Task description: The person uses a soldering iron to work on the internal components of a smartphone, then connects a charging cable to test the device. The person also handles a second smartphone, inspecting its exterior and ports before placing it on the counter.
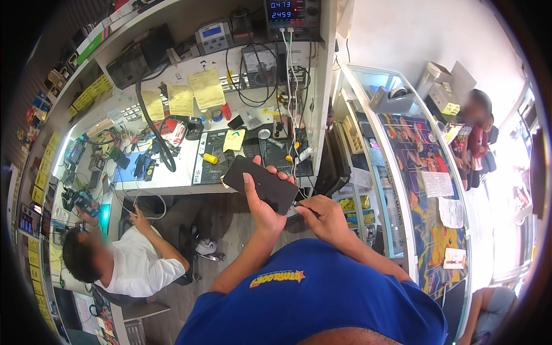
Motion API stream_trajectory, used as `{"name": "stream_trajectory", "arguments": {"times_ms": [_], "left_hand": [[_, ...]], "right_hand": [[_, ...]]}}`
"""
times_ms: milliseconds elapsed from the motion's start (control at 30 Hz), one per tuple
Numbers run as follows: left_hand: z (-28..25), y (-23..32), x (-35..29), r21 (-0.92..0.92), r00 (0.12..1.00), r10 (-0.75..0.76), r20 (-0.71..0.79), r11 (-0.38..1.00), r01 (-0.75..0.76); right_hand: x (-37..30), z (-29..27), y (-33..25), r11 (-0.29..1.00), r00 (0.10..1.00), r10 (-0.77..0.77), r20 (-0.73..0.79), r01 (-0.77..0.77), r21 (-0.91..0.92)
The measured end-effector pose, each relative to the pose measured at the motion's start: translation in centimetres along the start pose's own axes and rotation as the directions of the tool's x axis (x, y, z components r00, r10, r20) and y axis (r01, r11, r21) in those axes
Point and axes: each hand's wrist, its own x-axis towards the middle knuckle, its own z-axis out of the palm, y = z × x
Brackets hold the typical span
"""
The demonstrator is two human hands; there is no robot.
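Note:
A black smartphone (pixel 260 185) with a dark screen lies tilted in my left hand (pixel 265 211). The thumb is along its near edge and the fingers curl round the far edge. At the phone's right end, my right hand (pixel 325 217) is closed in a pinch. A small dark thin piece shows between its fingertips against the phone's end, too small to name. White cables (pixel 292 109) hang from a power supply (pixel 292 14) and pass behind the phone toward my right hand. Whether they connect to the piece cannot be seen.
Beyond the phone, the workbench (pixel 185 172) carries a dark work mat (pixel 213 144), a yellow bottle (pixel 210 158), notes and tools. A co-worker in white (pixel 141 261) sits at the left, holding a phone. A glass display counter (pixel 397 167) stands right, with people beyond it.

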Motion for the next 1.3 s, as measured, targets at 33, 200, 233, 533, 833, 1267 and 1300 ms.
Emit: {"name": "stream_trajectory", "arguments": {"times_ms": [33,200,233,533,833,1267,1300], "left_hand": [[-0.1,0.0,-0.1,-0.002,1.000,-0.002,-0.003,1.000,0.002],[-0.3,0.2,-0.1,-0.009,1.000,-0.016,-0.006,1.000,0.016],[-0.3,0.2,-0.1,-0.009,1.000,-0.013,-0.002,1.000,0.013],[-0.8,0.3,0.1,-0.002,1.000,-0.010,-0.026,1.000,0.010],[-1.2,0.6,0.2,-0.024,1.000,-0.005,-0.015,1.000,0.005],[-1.6,1.8,0.6,-0.014,0.999,0.002,-0.033,1.000,-0.003],[-1.8,1.8,0.7,-0.033,1.000,0.003,-0.030,0.999,-0.004]], "right_hand": [[-0.1,0.0,0.0,1.000,1.000,-0.001,0.003,0.001,-0.001],[-0.1,0.2,0.0,1.000,1.000,0.003,0.004,-0.003,0.011],[-0.1,0.2,0.0,1.000,1.000,-0.008,-0.002,0.008,0.010],[0.0,0.7,0.2,1.000,1.000,-0.025,-0.017,0.025,0.016],[0.2,1.5,0.4,0.999,0.999,-0.037,-0.008,0.037,0.009],[0.9,2.4,0.1,0.999,0.999,0.021,0.036,-0.019,-0.043],[1.0,2.4,-0.1,0.999,0.999,0.025,0.045,-0.023,-0.045]]}}
